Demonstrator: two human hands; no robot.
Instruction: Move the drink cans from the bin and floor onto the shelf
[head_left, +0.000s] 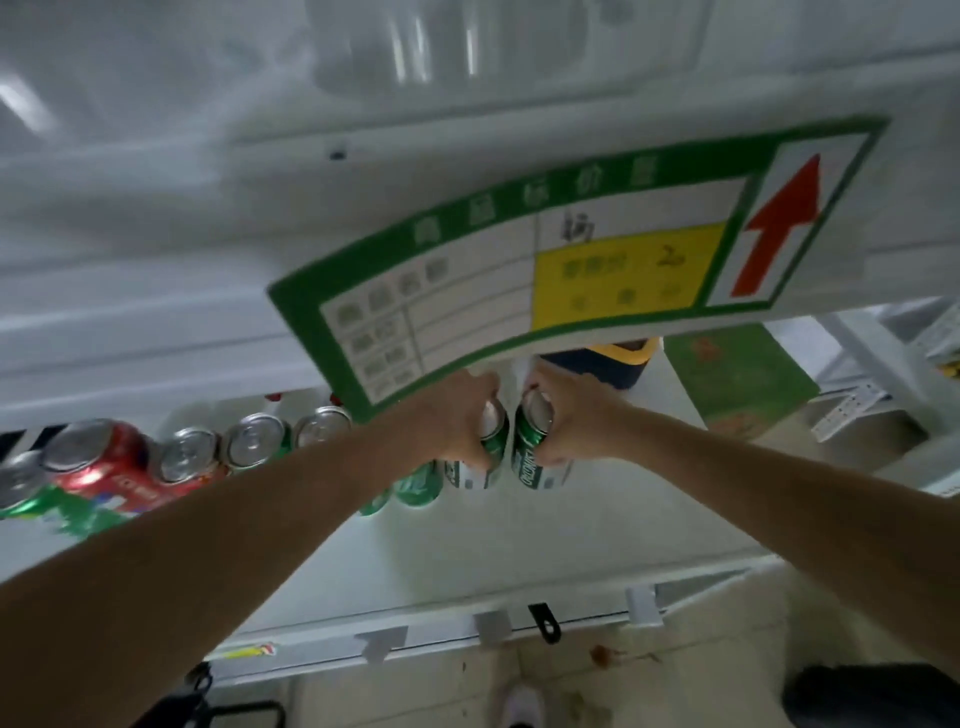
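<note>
Both my arms reach deep onto a white shelf (519, 545). My left hand (457, 421) grips a green and white drink can (480, 457) from the left side. My right hand (569, 423) grips a second green and white can (530, 452) just to its right. The two cans stand upright, side by side, almost touching. Left of them runs a row of several cans: green ones (415, 486), silver-topped ones (254, 439) and a red can (104, 462).
A green-bordered price tag (519, 270) with a red arrow hangs from the shelf above and hides the back of the shelf. A green carton (737, 379) and a dark blue and yellow container (608, 364) stand behind. Below are the floor, a shoe (522, 701) and a dark bin (872, 696).
</note>
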